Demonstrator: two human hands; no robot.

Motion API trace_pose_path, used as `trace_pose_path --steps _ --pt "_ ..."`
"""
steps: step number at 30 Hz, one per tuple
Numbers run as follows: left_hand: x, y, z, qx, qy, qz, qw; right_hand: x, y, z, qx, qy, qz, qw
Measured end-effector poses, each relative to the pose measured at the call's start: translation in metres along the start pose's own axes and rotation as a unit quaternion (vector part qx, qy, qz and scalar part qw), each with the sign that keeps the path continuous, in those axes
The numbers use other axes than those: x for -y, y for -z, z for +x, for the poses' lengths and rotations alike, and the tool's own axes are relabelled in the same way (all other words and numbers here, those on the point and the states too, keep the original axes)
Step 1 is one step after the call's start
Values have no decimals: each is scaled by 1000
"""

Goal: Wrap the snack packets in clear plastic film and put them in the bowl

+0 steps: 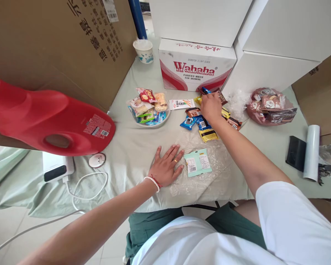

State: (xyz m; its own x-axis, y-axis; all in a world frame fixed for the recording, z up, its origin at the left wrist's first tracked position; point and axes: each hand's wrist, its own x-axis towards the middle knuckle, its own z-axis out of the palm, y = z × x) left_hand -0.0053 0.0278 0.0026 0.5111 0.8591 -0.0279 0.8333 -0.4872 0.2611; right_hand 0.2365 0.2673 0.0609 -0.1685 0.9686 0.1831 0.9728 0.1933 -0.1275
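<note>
My left hand lies flat on the cloth with its fingers spread, holding nothing. Beside it, a mint-green snack packet rests on a sheet of clear plastic wrap. My right hand is over a pile of small wrapped snacks, fingers bent down among them. What its fingertips grip is hidden. Around it lie blue packets, a yellow packet, and brown packets. A white stick-snack packet lies to the left, touching a bowl of mixed snacks.
A red jug looms at left, above a white charger and cable. Behind stand a Wahaha water carton and a paper cup. At right are crumpled clear plastic, a reddish bowl of packets and a white roll.
</note>
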Motion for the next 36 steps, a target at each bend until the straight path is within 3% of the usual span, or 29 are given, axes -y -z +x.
trace_pose_path --steps 4,7,9,12,15,17,19,21,24,26,30,36 --pt "-1 0 -1 0 3 4 1000 31 -15 34 94 86 51 990" --pt "-1 1 -1 -3 10 10 1000 53 -33 52 178 52 41 982" --pt "-1 1 -2 -3 13 14 1000 61 -40 54 175 29 25 984" --pt "0 0 -2 -7 21 17 1000 61 -32 46 86 37 27 995" --pt "1 -2 -2 -12 32 20 999 48 1 21 -16 43 61 997" --pt "1 -4 -1 -12 36 22 999 36 30 -7 -49 47 97 993" --pt "0 -4 -1 -13 36 25 999 24 54 -44 -22 97 146 984" --pt "-1 -4 -1 -14 35 32 999 14 67 -87 63 181 191 963" --pt "-1 -4 0 -14 34 45 998 8 63 -149 192 261 220 920" --pt "-1 -3 0 -8 32 51 998 9 51 -180 226 279 205 910" --pt "-1 -3 1 5 36 60 998 17 32 -206 229 297 121 919" --pt "-1 -5 1 -13 33 67 997 19 30 -215 194 294 50 934"
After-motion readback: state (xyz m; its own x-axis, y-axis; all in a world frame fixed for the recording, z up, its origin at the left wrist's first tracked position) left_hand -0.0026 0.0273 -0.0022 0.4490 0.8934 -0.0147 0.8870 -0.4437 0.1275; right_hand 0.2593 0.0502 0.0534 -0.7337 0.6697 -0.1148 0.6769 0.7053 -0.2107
